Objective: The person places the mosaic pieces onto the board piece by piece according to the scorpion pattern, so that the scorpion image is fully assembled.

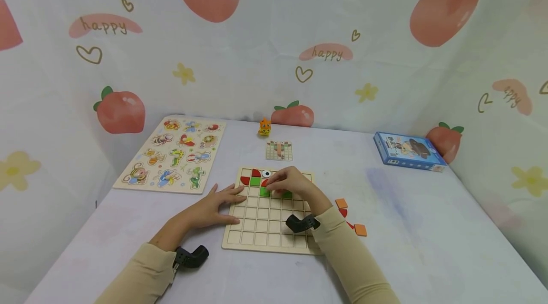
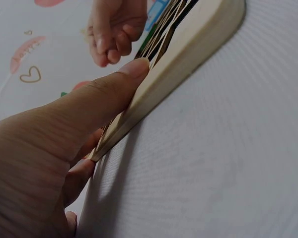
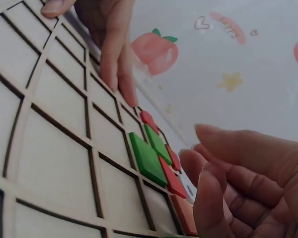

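Note:
A wooden grid board lies in front of me in the head view. In its far rows sit green square tiles, red rounded tiles and a white eye tile. My left hand rests with spread fingers on the board's left edge, its thumb on the rim. Above the far rows hovers my right hand, fingers loosely bent. Beside those fingers an orange tile lies in the grid. I see nothing between the right thumb and fingertips. The right hand covers some cells in the head view.
Loose orange tiles and red tiles lie right of the board. Behind it are a small pattern card and an orange toy figure. An insect puzzle lies left, a blue box far right.

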`<control>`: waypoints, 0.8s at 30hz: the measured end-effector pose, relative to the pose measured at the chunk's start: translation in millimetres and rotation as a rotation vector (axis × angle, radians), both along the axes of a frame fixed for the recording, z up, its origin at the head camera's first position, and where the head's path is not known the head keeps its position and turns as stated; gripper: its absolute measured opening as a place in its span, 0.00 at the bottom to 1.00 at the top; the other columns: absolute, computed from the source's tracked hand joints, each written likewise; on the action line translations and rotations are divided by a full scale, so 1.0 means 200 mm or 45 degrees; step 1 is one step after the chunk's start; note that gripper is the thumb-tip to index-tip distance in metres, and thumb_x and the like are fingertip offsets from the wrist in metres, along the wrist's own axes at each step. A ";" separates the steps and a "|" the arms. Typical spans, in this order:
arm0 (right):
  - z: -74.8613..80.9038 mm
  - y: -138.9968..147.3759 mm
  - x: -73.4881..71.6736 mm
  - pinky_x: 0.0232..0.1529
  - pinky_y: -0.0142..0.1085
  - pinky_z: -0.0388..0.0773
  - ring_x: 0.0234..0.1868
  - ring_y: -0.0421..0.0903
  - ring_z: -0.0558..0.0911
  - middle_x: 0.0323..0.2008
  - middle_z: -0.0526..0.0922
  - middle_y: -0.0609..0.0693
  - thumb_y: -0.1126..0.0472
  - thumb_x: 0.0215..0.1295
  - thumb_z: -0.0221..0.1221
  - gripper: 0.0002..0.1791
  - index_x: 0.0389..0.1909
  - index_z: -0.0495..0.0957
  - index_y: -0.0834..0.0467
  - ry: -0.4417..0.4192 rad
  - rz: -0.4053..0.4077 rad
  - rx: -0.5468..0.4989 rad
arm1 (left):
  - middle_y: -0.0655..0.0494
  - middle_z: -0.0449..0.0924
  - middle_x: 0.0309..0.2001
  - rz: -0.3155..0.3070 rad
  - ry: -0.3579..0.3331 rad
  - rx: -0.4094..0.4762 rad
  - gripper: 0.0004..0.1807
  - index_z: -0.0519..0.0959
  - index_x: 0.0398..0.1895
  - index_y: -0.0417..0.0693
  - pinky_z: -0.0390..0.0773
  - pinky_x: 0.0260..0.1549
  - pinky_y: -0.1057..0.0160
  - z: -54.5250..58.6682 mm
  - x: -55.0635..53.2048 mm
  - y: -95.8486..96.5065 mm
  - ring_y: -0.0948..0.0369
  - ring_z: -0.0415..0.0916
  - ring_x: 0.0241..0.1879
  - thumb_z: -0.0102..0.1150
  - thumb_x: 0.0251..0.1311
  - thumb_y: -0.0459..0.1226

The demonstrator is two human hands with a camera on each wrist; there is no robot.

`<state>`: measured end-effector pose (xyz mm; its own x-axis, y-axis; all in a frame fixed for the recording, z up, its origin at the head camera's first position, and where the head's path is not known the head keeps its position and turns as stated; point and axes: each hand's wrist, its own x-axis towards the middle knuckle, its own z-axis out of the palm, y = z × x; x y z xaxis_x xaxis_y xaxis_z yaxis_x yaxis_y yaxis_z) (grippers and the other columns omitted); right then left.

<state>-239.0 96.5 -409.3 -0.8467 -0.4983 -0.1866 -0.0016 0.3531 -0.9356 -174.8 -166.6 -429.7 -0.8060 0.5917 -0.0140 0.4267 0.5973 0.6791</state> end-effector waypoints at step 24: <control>0.09 0.43 0.07 0.34 0.34 0.78 0.27 0.42 0.77 0.33 0.84 0.47 0.58 0.57 0.64 0.20 0.46 0.78 0.67 -0.016 -0.166 0.080 | 0.51 0.56 0.71 0.004 0.007 -0.001 0.37 0.72 0.61 0.48 0.27 0.67 0.37 -0.01 -0.01 0.00 0.47 0.44 0.73 0.66 0.48 0.53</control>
<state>-225.6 182.9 -392.2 -0.9009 -0.3713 -0.2249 0.0594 0.4077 -0.9112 -176.5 -167.0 -432.1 -0.8080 0.5891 -0.0096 0.4287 0.5990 0.6763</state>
